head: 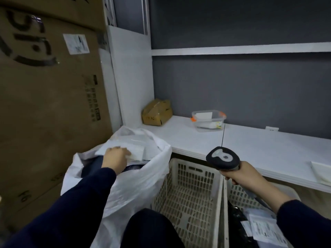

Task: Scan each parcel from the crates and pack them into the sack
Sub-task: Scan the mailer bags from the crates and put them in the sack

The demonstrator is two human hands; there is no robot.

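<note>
The left hand point(116, 157) is reaching down into the mouth of the sack, and its fingers are bending over the near edge of a flat white parcel point(138, 149). The thumb is hidden, but the hand seems to be holding the parcel and not only touching it, probably to lay it flat on the others. The right hand point(245, 174) is wrapping fully around the handle of a black and grey handheld barcode scanner point(223, 157) and is holding its head up, away from any label, so I judge the tool is only waiting for the next parcel. The large white plastic sack point(136, 190) is standing on the left, touching a cream perforated plastic crate point(193, 194), which is making the way from crate to sack short. A second crate of the same kind point(238, 196) is standing just to the right, and labelled parcels point(265, 228), white and black, are lying in it under the right forearm. Behind the crates a white shelf point(259, 145) is carrying a small brown cardboard box point(156, 112) and a clear plastic container with orange clips point(208, 119). Tall brown cartons point(44, 95) are standing on the far left.
</note>
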